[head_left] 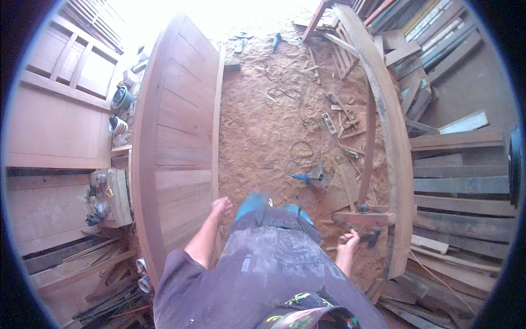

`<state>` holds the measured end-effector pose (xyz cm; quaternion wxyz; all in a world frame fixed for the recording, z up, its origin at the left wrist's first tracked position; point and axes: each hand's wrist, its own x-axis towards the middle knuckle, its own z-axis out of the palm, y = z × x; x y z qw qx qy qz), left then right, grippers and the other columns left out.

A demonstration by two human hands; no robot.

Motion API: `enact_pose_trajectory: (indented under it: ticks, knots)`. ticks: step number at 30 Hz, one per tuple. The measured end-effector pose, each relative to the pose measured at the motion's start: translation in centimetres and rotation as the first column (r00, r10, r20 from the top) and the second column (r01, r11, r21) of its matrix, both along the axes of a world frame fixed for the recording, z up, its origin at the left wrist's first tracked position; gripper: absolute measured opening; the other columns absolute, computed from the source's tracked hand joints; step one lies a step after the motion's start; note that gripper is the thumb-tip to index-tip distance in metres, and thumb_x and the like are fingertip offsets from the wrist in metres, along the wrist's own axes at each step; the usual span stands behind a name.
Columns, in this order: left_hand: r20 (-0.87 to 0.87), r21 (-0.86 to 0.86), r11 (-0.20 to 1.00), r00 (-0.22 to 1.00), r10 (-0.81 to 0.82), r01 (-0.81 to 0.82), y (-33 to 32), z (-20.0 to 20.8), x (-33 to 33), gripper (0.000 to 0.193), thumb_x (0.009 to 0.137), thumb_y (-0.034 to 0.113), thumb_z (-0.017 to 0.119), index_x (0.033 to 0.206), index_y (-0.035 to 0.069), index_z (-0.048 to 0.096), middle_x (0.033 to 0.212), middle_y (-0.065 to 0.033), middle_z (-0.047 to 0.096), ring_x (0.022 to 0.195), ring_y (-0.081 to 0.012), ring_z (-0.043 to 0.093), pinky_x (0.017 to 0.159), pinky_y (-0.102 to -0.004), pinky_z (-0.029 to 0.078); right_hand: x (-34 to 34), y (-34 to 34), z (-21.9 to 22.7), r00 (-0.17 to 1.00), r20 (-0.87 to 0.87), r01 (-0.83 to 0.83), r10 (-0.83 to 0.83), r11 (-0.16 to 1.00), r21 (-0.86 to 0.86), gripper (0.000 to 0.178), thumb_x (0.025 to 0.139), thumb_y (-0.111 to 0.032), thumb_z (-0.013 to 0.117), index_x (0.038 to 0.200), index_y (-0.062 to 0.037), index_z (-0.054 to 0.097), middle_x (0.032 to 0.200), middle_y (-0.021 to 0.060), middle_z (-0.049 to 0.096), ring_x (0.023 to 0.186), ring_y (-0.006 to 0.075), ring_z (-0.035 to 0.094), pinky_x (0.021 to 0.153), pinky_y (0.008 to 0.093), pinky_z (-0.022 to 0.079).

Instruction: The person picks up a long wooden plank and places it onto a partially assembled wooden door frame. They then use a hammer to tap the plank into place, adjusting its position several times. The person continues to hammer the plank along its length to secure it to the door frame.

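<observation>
My left hand hangs beside the right edge of a large panelled wooden door, which stands on its long side to my left. Its fingers are small and blurred, and no object shows in them. On the other side, my right hand is closed, with curled fingers. A dark, blurred thing is right beside it; whether I hold it cannot be made out. Just past this hand is a reddish crosspiece of a wooden stand. A long timber beam runs along my right.
Ahead on the shavings-covered floor lie a blue power tool with a cord, a power strip and wood offcuts. Another blue tool is farther off. Stacked boards line the right; buckets stand left.
</observation>
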<state>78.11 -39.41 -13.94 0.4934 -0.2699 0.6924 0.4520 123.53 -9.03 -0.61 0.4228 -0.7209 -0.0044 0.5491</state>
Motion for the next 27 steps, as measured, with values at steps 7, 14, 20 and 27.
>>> enact_pose_trajectory:
  ticks: [7, 14, 20, 27]
  knots:
    - [-0.194, 0.331, 0.943, 0.976, 0.100, -0.031, 9.5, 5.5, -15.0, 0.038, 0.103, 0.031, 0.064, 0.133, 0.008, 0.060, 0.122, -0.0070, 0.070, 0.105, -0.0195, 0.070, 0.079, -0.0352, 0.057, -11.3, 0.9, -13.2, 0.758, -0.341, -0.635, 0.556, 0.747, -0.195, 0.034, 0.089, -0.025, 0.074, 0.064, -0.0199, 0.052, 0.059, -0.0046, 0.056, 0.048, 0.0126, 0.050, 0.047, 0.0328, 0.038]
    - [-0.140, 0.177, 0.968, 0.969, 0.202, -0.177, 4.8, 1.6, -18.1, 0.040, 0.103, 0.033, 0.064, 0.134, 0.008, 0.059, 0.125, -0.0081, 0.069, 0.106, -0.0224, 0.070, 0.083, -0.0395, 0.058, -23.9, 8.3, -14.2, 0.686, -0.447, -0.717, 0.574, 0.638, -0.282, 0.026, 0.094, -0.028, 0.069, 0.072, -0.0169, 0.061, 0.062, -0.0024, 0.063, 0.049, 0.0176, 0.059, 0.058, 0.0366, 0.053]
    - [-0.044, -0.122, 0.905, 0.913, 0.405, -0.407, 2.2, 0.3, -16.4, 0.038, 0.104, 0.031, 0.060, 0.132, 0.005, 0.059, 0.130, -0.0121, 0.066, 0.117, -0.0297, 0.066, 0.096, -0.0479, 0.055, -33.5, 18.7, -14.1, 0.710, -0.480, -0.691, 0.515, 0.644, -0.330, 0.021, 0.099, -0.019, 0.063, 0.078, -0.0191, 0.056, 0.061, -0.0093, 0.053, 0.048, 0.0055, 0.052, 0.046, 0.0245, 0.042]
    - [-0.004, -0.098, 0.926, 0.930, 0.367, -0.366, 16.2, 3.9, -21.7, 0.056, 0.101, 0.030, 0.064, 0.149, 0.003, 0.050, 0.144, -0.0149, 0.061, 0.125, -0.0323, 0.063, 0.103, -0.0503, 0.051, -48.9, 30.5, -9.5, 0.559, -0.483, -0.828, 0.674, 0.425, -0.366, 0.018, 0.097, -0.023, 0.067, 0.085, -0.0110, 0.064, 0.069, -0.0012, 0.062, 0.053, 0.0102, 0.057, 0.050, 0.0273, 0.047]
